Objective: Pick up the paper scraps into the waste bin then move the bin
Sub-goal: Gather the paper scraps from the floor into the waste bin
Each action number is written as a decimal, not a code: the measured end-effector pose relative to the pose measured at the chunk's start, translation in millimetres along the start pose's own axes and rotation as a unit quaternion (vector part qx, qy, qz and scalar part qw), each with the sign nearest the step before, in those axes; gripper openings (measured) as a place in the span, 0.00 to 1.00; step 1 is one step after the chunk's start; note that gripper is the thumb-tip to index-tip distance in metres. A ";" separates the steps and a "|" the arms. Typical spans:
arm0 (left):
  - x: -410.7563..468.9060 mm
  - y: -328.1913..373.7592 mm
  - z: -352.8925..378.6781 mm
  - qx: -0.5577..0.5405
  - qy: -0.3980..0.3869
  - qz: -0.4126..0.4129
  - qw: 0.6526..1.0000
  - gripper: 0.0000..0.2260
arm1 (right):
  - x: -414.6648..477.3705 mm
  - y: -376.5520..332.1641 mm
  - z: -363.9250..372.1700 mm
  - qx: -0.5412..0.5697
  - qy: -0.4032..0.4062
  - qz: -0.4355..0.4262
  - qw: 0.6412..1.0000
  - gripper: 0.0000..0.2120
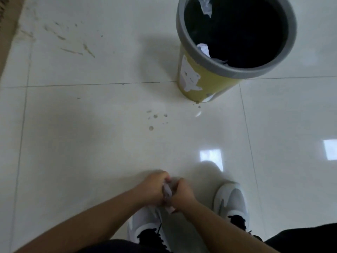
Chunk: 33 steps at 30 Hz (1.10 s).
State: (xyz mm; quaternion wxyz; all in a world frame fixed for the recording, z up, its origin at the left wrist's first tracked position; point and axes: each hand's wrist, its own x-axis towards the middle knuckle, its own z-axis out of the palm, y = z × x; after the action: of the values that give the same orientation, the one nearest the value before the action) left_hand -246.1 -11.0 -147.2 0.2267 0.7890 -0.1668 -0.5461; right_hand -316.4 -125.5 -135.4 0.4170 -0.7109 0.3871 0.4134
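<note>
Both hands, left hand (pixel 155 187) and right hand (pixel 182 193), pinch a crumpled paper scrap (pixel 167 191) above the sneakers (pixel 232 199). Featherlight, squishy stuff; waste bin (pixel 193 77) probably lifts easily by its grey rim.

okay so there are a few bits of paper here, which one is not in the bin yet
The paper scrap pinched between the left hand and right hand, above the shoes. The other two scraps already lie inside the waste bin.

Glossy pale tile floor (pixel 91 143) with thin dark grout lines (pixel 91 84). Brownish stains (pixel 73 44) streak its far left part; small spots (pixel 155 119) mark the middle. Two bright square reflections (pixel 211 156) shine at right. A tan strip (pixel 9 33) borders the far-left edge.
</note>
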 end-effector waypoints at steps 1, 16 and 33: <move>2.8 2.7 3.5 0.000 0.007 0.000 1.000 0.17 | 2.3 -2.8 0.3 0.004 0.002 -0.002 1.000 0.24; -50.0 93.2 -232.4 -0.215 0.336 0.092 0.912 0.20 | -45.1 -235.3 -128.7 -0.032 0.182 -0.363 0.913 0.07; -13.4 280.2 -303.7 -0.142 0.328 0.239 0.903 0.18 | -77.1 -257.7 -320.1 -0.062 0.355 -0.358 0.861 0.13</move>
State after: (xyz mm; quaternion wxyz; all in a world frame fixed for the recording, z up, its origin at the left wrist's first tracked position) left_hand 29.5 -186.6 106.1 0.5021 0.8192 -0.1877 -0.2037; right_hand -28.5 -311.0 104.4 0.3253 -0.9237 0.2012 -0.0214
